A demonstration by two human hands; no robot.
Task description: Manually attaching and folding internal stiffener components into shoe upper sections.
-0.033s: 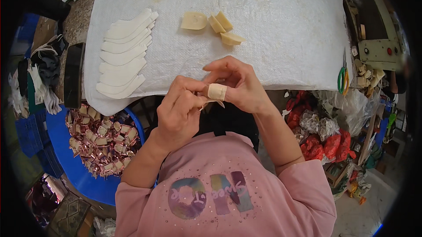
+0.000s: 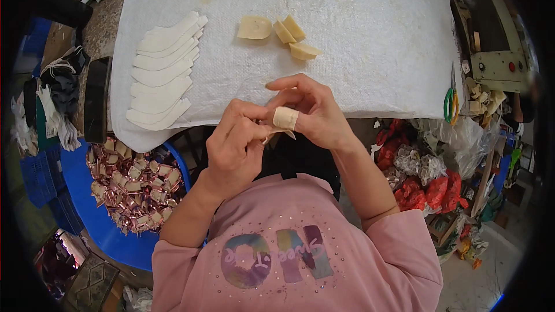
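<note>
My left hand and my right hand meet in front of the table's near edge, fingertips together. A beige band is wrapped around my right thumb. Both hands are closed on a small pale piece, of which only a thin edge and a pointed tip show below the thumb; its kind is hidden by the fingers. Beyond the hands lie several curved cream-yellow pieces, some leaning against each other. To the left, white cut-out pieces overlap in a fanned row.
A white woven cloth covers the table. Scissors with green and orange handles lie at its right edge. A dark flat block sits at the left. Below it, a blue tub holds many shiny pink parts. Red bags are piled at right.
My banded right thumb has lifted very slightly, and the pale tip beneath it has shifted a little. The pieces on the table are unchanged.
</note>
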